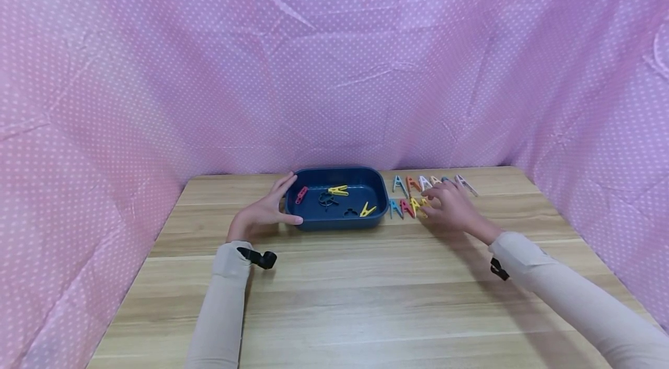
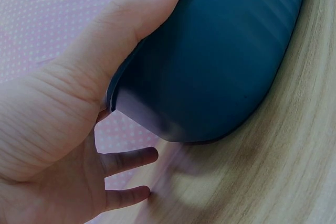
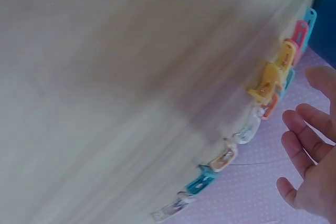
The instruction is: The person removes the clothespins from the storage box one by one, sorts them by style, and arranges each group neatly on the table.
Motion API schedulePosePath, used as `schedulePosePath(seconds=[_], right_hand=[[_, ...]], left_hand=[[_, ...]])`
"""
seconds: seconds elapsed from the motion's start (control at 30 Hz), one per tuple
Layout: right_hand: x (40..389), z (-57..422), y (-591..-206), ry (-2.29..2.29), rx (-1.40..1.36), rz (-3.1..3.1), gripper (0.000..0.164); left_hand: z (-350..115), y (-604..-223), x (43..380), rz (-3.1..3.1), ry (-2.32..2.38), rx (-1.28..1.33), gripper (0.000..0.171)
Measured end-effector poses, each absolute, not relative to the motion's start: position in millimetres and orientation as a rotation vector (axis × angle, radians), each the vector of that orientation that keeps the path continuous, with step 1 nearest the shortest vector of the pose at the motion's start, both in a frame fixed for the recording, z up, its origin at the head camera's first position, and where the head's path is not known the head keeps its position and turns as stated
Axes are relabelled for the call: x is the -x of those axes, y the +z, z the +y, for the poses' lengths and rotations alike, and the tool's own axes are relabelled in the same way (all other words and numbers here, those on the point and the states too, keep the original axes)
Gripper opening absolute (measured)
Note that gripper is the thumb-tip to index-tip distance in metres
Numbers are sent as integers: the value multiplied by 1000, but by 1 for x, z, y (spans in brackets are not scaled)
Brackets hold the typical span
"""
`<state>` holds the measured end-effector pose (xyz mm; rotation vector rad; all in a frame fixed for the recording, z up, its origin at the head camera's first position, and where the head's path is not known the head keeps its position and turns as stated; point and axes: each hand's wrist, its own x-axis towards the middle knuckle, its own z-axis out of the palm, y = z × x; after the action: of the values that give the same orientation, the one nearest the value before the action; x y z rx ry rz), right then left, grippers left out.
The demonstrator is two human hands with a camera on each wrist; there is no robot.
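My left hand (image 1: 266, 208) spans the left end of a dark blue basin (image 1: 340, 225). Its thumb lies on the rim, and two outstretched fingers show below the basin (image 2: 210, 66) in the left wrist view. Inside the basin are a red clothespin (image 1: 301, 194) and two yellow clothespins (image 1: 338, 190). To its right, my right hand (image 1: 452, 206) hovers at the end of the front row of clothespins, fingers slightly bent. Those fingers are close to a yellow clothespin (image 3: 269, 81); the right wrist view shows a gap and nothing between them.
Behind the front row of blue, red (image 1: 406, 207) and yellow clothespins stands a back row, including light blue (image 1: 399, 185), orange (image 1: 412, 185) and white ones. Dark shapes (image 1: 327, 200) show on the basin floor. A pink dotted curtain (image 1: 334, 67) hangs around the wooden table (image 1: 355, 299).
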<state>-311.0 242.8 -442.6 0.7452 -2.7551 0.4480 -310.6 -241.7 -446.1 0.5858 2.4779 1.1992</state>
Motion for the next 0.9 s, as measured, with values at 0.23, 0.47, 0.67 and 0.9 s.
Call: schedulePosePath(seconds=[0.23,0.47,0.67,0.9], right_hand=[[317,225,-427,509,-782,-2759,32],[321,196,-406,615,-893,-2731,35],[324,172,-401,613,-944,-2747,34],[329,149,-398,608,-1030,-2815,34]], left_hand=[[-241,-447,310,2458,1227,-572,117],[-241,-447,311,2465,1223,-581,117],[-242,-448,311,2479,1211,-582,117],[-243,-448,311,2496,1200,-637,115]])
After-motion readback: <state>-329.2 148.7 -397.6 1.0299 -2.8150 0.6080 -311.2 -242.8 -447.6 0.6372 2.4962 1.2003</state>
